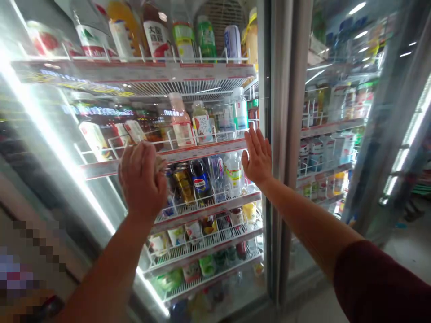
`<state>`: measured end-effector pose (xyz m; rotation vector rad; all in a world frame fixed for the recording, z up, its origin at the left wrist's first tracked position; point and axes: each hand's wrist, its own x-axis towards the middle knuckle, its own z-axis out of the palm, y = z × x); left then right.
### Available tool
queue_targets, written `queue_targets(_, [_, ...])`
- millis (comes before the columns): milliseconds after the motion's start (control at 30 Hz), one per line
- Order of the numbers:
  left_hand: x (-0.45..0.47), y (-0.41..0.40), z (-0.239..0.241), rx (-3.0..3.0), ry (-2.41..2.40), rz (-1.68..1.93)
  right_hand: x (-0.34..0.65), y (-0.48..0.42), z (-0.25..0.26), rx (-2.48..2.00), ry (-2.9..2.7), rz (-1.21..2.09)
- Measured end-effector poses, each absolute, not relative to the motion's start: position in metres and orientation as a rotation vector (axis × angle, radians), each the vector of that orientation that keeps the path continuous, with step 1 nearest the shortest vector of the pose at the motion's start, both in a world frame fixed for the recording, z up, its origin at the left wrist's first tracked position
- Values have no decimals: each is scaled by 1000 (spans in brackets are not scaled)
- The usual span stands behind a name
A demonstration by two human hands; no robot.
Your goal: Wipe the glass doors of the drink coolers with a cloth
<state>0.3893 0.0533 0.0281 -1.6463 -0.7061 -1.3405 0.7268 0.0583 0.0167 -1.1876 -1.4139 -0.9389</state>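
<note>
A glass cooler door [215, 150] stands in front of me, with drinks on the shelves behind it. My left hand [143, 179] is raised before the glass, slightly blurred, its fingers pressed together and bent. A small pale, crumpled-looking bit shows beside its thumb; what it is I cannot make out. My right hand [258, 157] lies open with fingers stretched, palm toward the glass near the door's metal frame [279, 148]. Between the hands, a dark-blue cola bottle [200, 181] and a pink bottle [181, 119] show through the glass.
Several wire shelves [208, 208] hold bottles, cans and cups. A bright light strip [57, 139] runs down the left side. To the right, past the metal frame, is another stocked cooler section [323, 148]. Reflected lights and lettering lie across the glass.
</note>
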Motion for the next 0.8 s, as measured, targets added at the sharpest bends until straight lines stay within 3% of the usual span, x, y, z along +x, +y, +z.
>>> queue_targets(67, [407,50,6,-1723,-708,-1285,727,59,17,-1191,-1415,-937])
queue_targets(167, [434,46,-31,-1981,-437,-916,729,61,16,-1193,-1418,-945])
queue_targets(233, [437,48,-33,-2006,-321,-790,730,62,16,-1191,-1421,-956])
queue_targets(400, [409,56,17,-1719,-669,-1183,731,63,15,-1195,-1403,-1019])
queue_targets(467, [408,56,15,-1637,-742,-1349,731,62,16,-1201,-1390,-1024])
queue_targets(533, [416,54,-8,-1675,-693,-1310,730,62,16,-1201,-1392,-1011])
queue_targets(667, [412,53,-48,-1944,-426,-863,731,62,16,-1199,-1415,-992])
queue_targets(800, [377,55,-25,-1778,-664,-1121,731,63,16,-1204,-1421,-997])
